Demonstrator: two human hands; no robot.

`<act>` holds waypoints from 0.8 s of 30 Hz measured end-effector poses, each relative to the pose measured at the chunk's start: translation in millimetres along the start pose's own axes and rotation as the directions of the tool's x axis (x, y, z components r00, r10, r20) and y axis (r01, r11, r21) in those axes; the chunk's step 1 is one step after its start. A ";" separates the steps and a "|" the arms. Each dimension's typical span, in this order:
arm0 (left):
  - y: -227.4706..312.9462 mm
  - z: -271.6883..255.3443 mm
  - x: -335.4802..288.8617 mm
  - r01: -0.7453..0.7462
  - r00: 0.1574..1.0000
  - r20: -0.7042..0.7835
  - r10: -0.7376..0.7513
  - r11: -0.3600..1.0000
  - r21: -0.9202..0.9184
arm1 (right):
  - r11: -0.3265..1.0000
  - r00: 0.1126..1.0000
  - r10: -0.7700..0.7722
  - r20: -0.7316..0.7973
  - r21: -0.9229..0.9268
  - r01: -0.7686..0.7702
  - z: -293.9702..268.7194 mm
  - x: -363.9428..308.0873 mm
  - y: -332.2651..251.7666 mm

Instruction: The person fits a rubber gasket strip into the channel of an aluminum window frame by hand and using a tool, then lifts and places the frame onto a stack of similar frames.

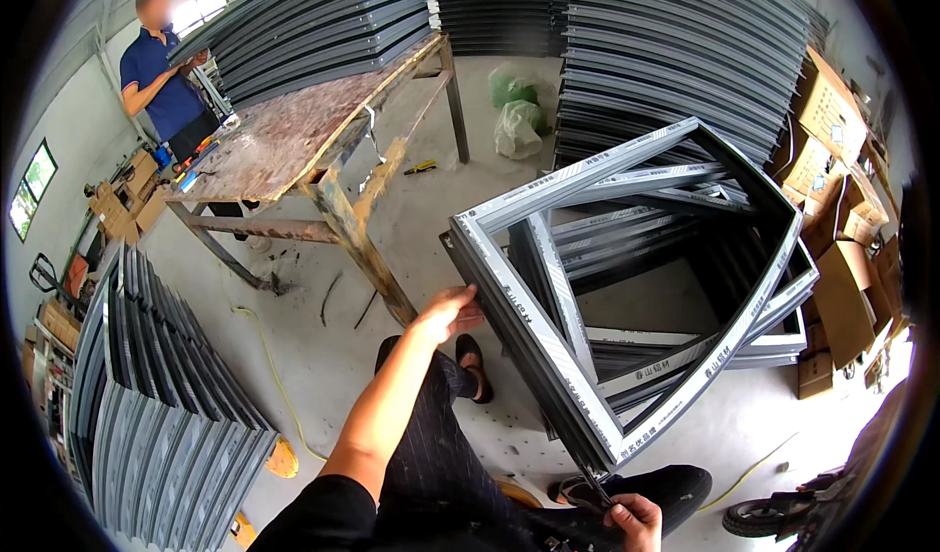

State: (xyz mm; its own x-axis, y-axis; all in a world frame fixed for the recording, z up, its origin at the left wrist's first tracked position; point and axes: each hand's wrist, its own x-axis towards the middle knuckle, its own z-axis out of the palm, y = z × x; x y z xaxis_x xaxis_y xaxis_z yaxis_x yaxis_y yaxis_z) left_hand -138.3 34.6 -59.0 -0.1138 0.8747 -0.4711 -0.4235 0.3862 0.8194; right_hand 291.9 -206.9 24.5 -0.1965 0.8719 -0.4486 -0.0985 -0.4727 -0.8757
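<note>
A rectangular grey metal frame (537, 322) with printed protective film lies tilted on top of a stack of similar frames (676, 339), which are turned at different angles. My left hand (450, 313) grips the left outer edge of the upper frames, its fingertips partly hidden behind the dark side. Close to my right knee, my right hand (636, 521) is closed at the near corner, on a dark edge that runs down from the frame. Exactly how its fingers wrap that edge is hard to see.
A worn workbench (284, 131) carries stacked frames and hand tools; a co-worker (166, 77) stands behind it. More frame stacks rise at the left (166, 405) and back right (676, 52). Cardboard boxes (842, 288) line the right. A yellow cable (269, 356) crosses the floor.
</note>
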 end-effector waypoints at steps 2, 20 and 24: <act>-7.1 -7.1 1.8 -0.039 0.997 -0.057 0.042 0.998 0.051 | 0.999 0.999 -0.031 0.012 -0.044 0.032 2.0 0.6 0.6; -40.0 28.6 -36.2 -0.111 0.990 -0.073 0.120 0.987 0.120 | 0.995 0.995 -0.086 0.051 -0.041 0.088 -0.2 2.6 14.0; -40.5 40.0 -50.2 -0.071 0.997 -0.023 0.075 0.987 0.145 | 0.998 0.999 -0.033 0.043 -0.050 0.035 2.3 -0.8 8.5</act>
State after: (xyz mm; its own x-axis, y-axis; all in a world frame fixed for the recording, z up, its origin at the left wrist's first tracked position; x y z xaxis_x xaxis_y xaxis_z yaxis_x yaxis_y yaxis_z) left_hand -79.5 -13.2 -55.5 -0.1653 0.8943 -0.4159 -0.2797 0.3619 0.8893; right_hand 289.0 -212.0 17.9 -0.2353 0.8806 -0.4113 -0.0565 -0.4348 -0.8987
